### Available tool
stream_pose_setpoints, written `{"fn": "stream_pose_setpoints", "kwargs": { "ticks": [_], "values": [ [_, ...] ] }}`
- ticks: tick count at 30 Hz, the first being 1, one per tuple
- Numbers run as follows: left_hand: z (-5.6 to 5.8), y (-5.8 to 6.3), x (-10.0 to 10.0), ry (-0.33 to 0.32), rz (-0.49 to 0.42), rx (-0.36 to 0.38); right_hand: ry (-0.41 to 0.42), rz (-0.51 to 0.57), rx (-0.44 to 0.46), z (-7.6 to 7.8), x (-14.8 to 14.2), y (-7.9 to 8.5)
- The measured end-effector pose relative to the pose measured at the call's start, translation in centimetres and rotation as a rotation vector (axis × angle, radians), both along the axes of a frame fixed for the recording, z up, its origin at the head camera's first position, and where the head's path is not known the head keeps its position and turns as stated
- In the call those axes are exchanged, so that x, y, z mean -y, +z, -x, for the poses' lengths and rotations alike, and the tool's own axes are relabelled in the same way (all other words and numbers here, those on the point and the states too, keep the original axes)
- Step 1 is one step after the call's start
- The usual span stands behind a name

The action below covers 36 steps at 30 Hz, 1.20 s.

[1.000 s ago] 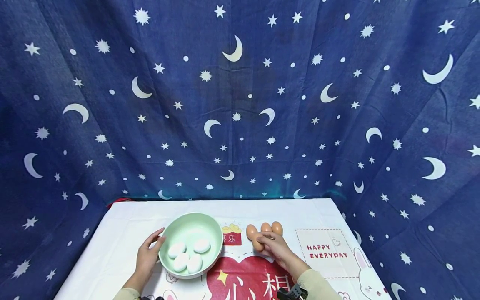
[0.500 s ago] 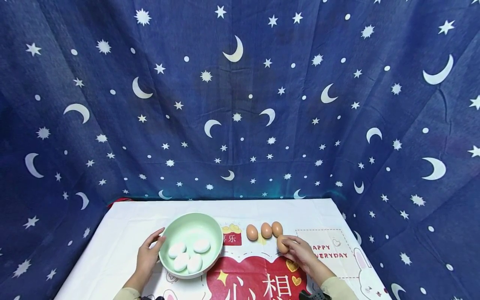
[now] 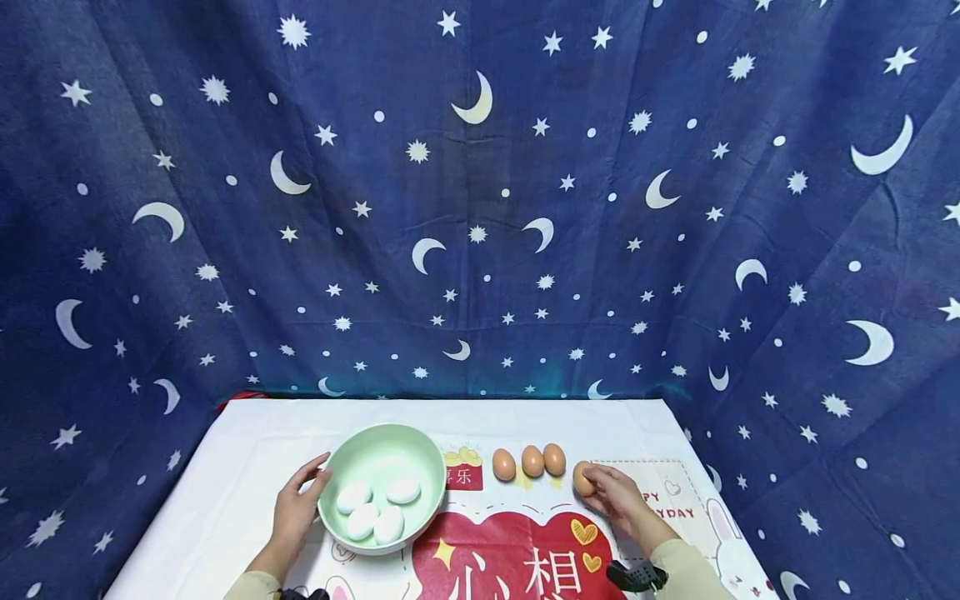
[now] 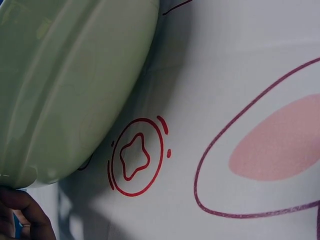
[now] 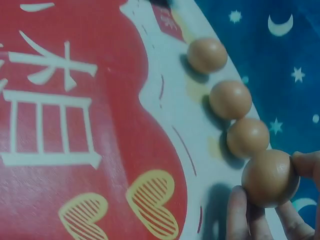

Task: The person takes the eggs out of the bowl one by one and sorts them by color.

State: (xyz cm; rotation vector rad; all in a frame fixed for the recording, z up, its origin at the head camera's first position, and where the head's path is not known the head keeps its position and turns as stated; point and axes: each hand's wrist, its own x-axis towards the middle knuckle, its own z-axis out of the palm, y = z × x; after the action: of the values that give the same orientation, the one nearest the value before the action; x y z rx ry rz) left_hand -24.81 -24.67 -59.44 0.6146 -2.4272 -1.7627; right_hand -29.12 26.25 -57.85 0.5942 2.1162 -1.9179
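My right hand (image 3: 618, 496) pinches a brown egg (image 3: 582, 478) between thumb and fingers; in the right wrist view that egg (image 5: 270, 178) appears raised off the cloth. To its left, three more brown eggs (image 3: 532, 461) sit in a loose row, two of them close together. A pale green bowl (image 3: 420, 450) stands on the left with several white eggs (image 3: 389, 527) inside. My left hand (image 3: 295, 510) holds the bowl at its left rim; the left wrist view shows only part of the fingers (image 4: 31, 212) by the bowl's outer wall (image 4: 75, 90).
A white printed tablecloth (image 3: 225, 483) with a red heart design covers the table. Behind and at both sides hangs a dark blue curtain (image 3: 480, 275) with moons and stars. The table's back edge runs just behind the eggs and bowl.
My right hand has carried its brown egg rightward, away from beside the leftmost brown egg and past the other two. My left hand and the bowl have stayed in place.
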Motion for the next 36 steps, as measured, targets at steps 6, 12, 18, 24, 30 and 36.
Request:
{"fn": "stream_pose_setpoints", "kwargs": {
  "ticks": [6,12,18,24,30,36],
  "values": [
    [0.1,0.0,0.0,-0.008,-0.003,-0.004,-0.036,-0.013,0.033,1.2,-0.5,-0.6],
    [0.1,-0.1,0.2,0.004,-0.007,-0.001,-0.045,-0.044,0.001,1.9,-0.4,-0.8],
    [0.1,0.0,0.2,0.002,-0.021,-0.021,-0.017,-0.144,-0.012,2.8,-0.5,-0.7],
    [0.0,-0.3,0.1,0.000,-0.050,-0.033,0.020,-0.203,0.016,3.7,-0.6,-0.4],
    [0.0,-0.2,0.0,0.010,-0.043,-0.040,0.042,-0.236,0.016,4.2,-0.6,-0.3],
    [-0.1,0.0,0.0,0.008,-0.032,-0.034,0.030,-0.241,0.021,4.5,-0.2,-0.4]
  ]
}}
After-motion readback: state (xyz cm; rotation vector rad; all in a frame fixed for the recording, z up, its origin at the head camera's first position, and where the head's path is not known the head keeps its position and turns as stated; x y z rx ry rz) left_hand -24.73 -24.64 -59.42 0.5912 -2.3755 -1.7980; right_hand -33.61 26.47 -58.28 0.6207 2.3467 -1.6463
